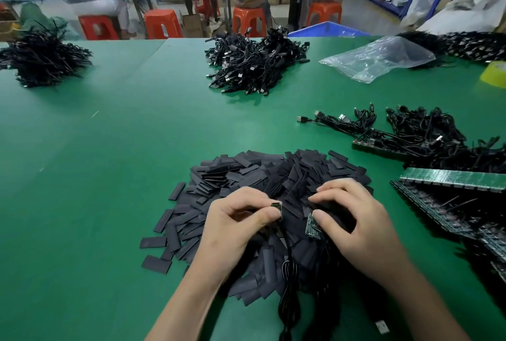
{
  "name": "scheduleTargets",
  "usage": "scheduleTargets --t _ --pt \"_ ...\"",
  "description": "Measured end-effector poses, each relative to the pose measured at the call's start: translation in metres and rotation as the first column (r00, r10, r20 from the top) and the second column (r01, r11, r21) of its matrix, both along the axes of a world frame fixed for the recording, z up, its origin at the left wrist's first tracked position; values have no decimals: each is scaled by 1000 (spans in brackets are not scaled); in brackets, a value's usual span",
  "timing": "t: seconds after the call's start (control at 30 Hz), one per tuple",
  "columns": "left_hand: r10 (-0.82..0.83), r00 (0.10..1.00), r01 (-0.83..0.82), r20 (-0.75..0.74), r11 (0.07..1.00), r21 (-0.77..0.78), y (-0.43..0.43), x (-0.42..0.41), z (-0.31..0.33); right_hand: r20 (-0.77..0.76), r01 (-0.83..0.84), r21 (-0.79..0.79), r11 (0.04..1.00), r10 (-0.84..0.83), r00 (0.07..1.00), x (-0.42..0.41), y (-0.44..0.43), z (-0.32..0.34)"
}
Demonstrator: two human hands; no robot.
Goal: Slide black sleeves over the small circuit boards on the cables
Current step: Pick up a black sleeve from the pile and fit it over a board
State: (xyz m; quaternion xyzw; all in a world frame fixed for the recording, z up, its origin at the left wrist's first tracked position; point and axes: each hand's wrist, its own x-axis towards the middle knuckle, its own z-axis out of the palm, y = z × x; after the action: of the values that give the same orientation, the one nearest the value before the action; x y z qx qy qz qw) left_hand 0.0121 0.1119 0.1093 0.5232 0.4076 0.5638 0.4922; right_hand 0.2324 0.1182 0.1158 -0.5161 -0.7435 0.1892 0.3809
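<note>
Left hand [241,228] pinches a small circuit board [277,208] between thumb and curled index finger, and the board stands just above the sleeve pile. Its black cable [290,272] runs down from the board toward the near worktop edge and loops there.

Right hand [356,228] has its fingers curled, with the thumb tip pressed on the top end of a second circuit board [312,227]. This board is green and tilted, gripped against the hand; the fingers behind it are hidden. The right index and middle fingertips touch the pile of black sleeves [273,176]. The two boards are near each other but apart. Neither board has a sleeve on it.

The sleeves are flat, short black rectangles heaped loosely at centre on the green worktop [109,149], directly under both hands, with a few strays at the left edge of the heap.

To the right lie stacked circuit board panels [451,176], and behind them is a bunch of USB cables with boards attached [410,132]. A heap of black cables [254,64] sits at far centre and another dark heap [43,58] at far left. A clear plastic bag [380,56] lies far right.

In the background are red stools [161,24] and people at a blue bench.
</note>
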Motion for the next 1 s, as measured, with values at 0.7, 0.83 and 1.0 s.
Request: scheduleTargets --t 0.7,0.83,1.0 --pt "341 430 174 -836 877 447 0 9 -20 -976 -374 -190 908 -135 168 4 -2 26" --pt "357 356 226 -864 864 450 0 12 -9 -916 -332 -223 917 -81 393 18 -1 35" --pt "349 271 370 -897 822 432 11 6 6 -429 -104 -415 904 -94 899 8 7 39"
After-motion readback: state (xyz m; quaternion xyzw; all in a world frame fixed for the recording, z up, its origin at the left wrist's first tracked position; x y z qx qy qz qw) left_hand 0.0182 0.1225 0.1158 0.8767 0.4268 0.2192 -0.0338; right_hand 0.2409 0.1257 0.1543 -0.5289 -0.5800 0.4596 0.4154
